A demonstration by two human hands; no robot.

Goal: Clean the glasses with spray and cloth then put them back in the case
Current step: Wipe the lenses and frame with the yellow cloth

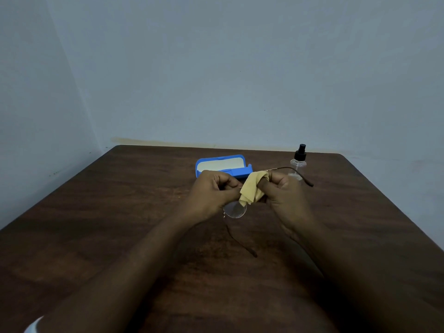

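Now cloth (253, 188) wraps glasses (235, 210); blue case (236, 173) lies open.

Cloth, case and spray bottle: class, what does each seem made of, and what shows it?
Cloth: soft yellow fabric, likely microfibre; it folds limply, zigzag edge. Case: smooth blue shell, probably plastic. Spray bottle: see-through body, plastic or glass; matte black pump.

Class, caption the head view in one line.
Left hand holds the glasses, right hand pinches a yellow cloth on them; open case, spray bottle behind.
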